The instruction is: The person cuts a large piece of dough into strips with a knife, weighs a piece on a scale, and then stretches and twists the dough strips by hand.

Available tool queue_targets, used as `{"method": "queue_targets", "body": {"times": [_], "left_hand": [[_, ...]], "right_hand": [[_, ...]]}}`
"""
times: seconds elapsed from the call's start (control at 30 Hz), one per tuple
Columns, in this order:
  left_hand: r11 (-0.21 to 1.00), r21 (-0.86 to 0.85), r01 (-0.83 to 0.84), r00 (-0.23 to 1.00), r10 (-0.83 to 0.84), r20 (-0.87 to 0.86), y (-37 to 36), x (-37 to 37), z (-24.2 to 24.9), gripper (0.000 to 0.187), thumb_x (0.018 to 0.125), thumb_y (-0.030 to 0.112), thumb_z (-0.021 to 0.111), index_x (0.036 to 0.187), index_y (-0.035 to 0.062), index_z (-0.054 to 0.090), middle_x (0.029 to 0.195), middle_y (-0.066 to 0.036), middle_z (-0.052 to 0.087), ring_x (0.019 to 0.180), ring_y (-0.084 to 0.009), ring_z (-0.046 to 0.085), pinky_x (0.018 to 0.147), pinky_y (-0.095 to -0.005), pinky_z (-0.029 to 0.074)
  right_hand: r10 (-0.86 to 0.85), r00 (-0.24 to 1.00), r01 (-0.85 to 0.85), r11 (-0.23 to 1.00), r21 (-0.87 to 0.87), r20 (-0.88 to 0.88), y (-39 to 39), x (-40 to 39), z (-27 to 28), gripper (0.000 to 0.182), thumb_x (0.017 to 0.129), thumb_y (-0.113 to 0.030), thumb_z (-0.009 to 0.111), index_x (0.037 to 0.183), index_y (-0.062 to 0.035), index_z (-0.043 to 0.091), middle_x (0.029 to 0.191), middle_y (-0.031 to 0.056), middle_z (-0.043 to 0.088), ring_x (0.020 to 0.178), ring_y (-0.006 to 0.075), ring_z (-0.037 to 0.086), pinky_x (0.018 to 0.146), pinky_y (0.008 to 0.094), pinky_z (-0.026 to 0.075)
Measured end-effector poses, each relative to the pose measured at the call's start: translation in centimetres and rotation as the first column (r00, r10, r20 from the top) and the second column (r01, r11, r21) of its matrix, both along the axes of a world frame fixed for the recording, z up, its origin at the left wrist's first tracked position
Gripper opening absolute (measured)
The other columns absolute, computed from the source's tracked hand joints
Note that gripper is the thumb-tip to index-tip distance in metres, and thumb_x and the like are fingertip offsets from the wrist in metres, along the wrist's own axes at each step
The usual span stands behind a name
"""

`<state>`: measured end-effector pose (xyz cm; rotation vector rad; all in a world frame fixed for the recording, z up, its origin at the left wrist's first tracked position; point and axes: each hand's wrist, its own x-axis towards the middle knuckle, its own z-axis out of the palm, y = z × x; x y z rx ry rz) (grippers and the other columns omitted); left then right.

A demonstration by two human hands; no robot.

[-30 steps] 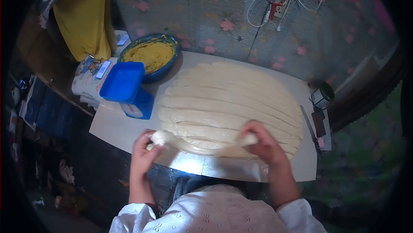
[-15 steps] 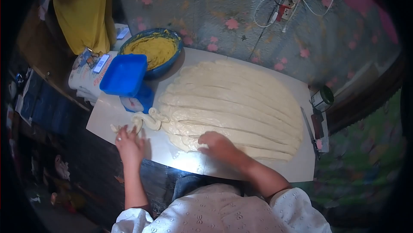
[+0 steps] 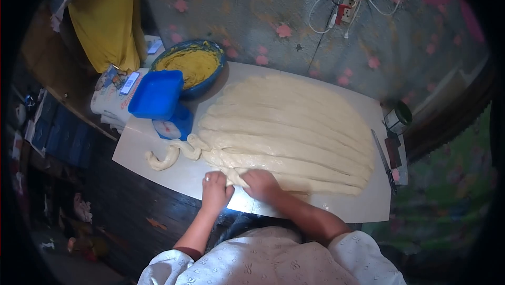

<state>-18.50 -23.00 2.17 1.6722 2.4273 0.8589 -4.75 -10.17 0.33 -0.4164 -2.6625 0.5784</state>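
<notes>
A broad, flattened sheet of pale dough [image 3: 294, 122] covers much of the white tabletop, cut into long strips. At its near left edge, my left hand [image 3: 214, 193] has its fingers curled round the end of a dough strip [image 3: 233, 176]. Close beside it, my right hand [image 3: 261, 185] grips the same strip, fingers closed, with a short length of dough showing between the hands. A loose, curled dough rope [image 3: 164, 160] lies left of the sheet, its other end running up to the sheet's left edge.
A blue kitchen scale [image 3: 173, 122] with a tray stands at the left, before a basin [image 3: 218, 72] of yellow paste. White sacks [image 3: 113, 101] sit at the table's left edge. A long knife [image 3: 384, 161] and a dark green can [image 3: 398, 116] are at the right.
My left hand has moved right from the loose dough rope to the near strip and closed on it. The rope's end now lies curled on the table. My right hand stays near the strip.
</notes>
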Motion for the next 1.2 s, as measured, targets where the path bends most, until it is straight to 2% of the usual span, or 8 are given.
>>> {"method": "queue_targets", "body": {"times": [0.2,0.53,0.73,0.8,0.87,0.97,1.13,1.2], "left_hand": [[0.973,-0.056,0.222,0.963,-0.21,0.167,-3.7,1.2,1.9,0.032,0.066,0.015,0.065,0.093,-0.0006,0.056,0.094,-0.018,0.055,0.093,-0.0374,0.05,0.081,-0.0418,0.044],[0.991,-0.035,0.128,0.992,-0.128,0.001,0.8,-0.9,0.1,0.044,0.067,0.025,0.07,0.103,0.0021,0.059,0.126,-0.017,0.045,0.118,-0.0357,0.04,0.101,-0.0465,0.027],[0.915,0.066,0.399,0.912,-0.403,0.074,-1.9,-1.1,-0.7,0.03,0.063,0.013,0.066,0.09,0.0036,0.058,0.099,-0.013,0.059,0.102,-0.0316,0.054,0.097,-0.0462,0.037],[0.923,0.125,0.365,0.923,-0.376,0.082,-2.5,-0.9,-1.1,0.03,0.062,0.009,0.065,0.089,0.0021,0.054,0.097,-0.016,0.06,0.095,-0.0359,0.055,0.089,-0.0456,0.041],[0.978,0.071,0.195,0.948,-0.206,0.243,-2.6,-0.2,-0.2,0.04,0.063,0.009,0.062,0.101,0.0025,0.056,0.101,-0.016,0.058,0.099,-0.0355,0.051,0.088,-0.0441,0.039],[0.967,0.023,0.252,0.961,-0.253,0.113,-2.2,0.3,0.4,0.042,0.062,0.011,0.062,0.103,0.003,0.056,0.107,-0.015,0.055,0.106,-0.0336,0.049,0.095,-0.0459,0.033],[0.929,-0.014,0.37,0.927,-0.368,0.075,-1.9,-0.3,0.0,0.044,0.059,0.02,0.063,0.099,0.0024,0.058,0.11,-0.016,0.053,0.109,-0.0334,0.048,0.101,-0.0488,0.026],[0.933,-0.032,0.358,0.93,-0.353,0.104,-2.7,-0.9,-0.4,0.046,0.06,0.023,0.065,0.101,0.0026,0.058,0.109,-0.016,0.052,0.108,-0.0331,0.048,0.101,-0.048,0.027]], "right_hand": [[0.291,0.948,-0.282,0.956,-0.086,0.127,-1.4,6.3,3.5,0.034,0.067,-0.019,0.066,0.099,-0.0081,0.06,0.085,0.0094,0.057,0.083,0.0285,0.055,0.076,0.0414,0.042],[0.057,0.998,-0.057,0.986,-0.154,-0.001,-0.9,0.3,2.4,0.05,0.067,-0.014,0.066,0.113,-0.0011,0.051,0.104,0.017,0.056,0.097,0.0329,0.054,0.086,0.0436,0.041],[0.323,0.918,-0.212,0.89,-0.403,0.23,-0.9,3.3,4.6,0.044,0.07,-0.015,0.066,0.112,-0.0036,0.057,0.111,0.017,0.057,0.104,0.0319,0.053,0.088,0.0418,0.042],[0.192,0.981,-0.19,0.918,-0.347,-0.03,-0.7,6.5,6.2,0.045,0.074,-0.018,0.067,0.116,-0.0055,0.057,0.122,0.0177,0.052,0.113,0.0322,0.05,0.094,0.0409,0.04],[-0.18,0.925,0.239,0.96,-0.145,0.334,2.7,10.9,4.9,0.045,0.082,-0.027,0.063,0.122,-0.0089,0.053,0.127,0.0165,0.049,0.115,0.033,0.048,0.096,0.0413,0.039],[-0.833,0.531,0.821,0.551,-0.149,-0.157,9.9,21.6,5.3,0.045,0.077,-0.003,0.057,0.121,-0.0011,0.05,0.112,0.0193,0.056,0.104,0.0329,0.053,0.089,0.039,0.043],[-0.95,-0.013,0.904,0.122,0.41,0.311,17.6,37.1,0.1,0.045,0.078,-0.015,0.056,0.121,-0.0028,0.052,0.111,0.0208,0.056,0.106,0.0398,0.051,0.089,0.0497,0.041],[-0.969,0.134,0.917,0.201,0.344,0.209,17.3,39.0,-0.7,0.045,0.081,-0.024,0.06,0.123,-0.0089,0.051,0.113,0.0192,0.054,0.108,0.0398,0.049,0.088,0.0532,0.04]]}}
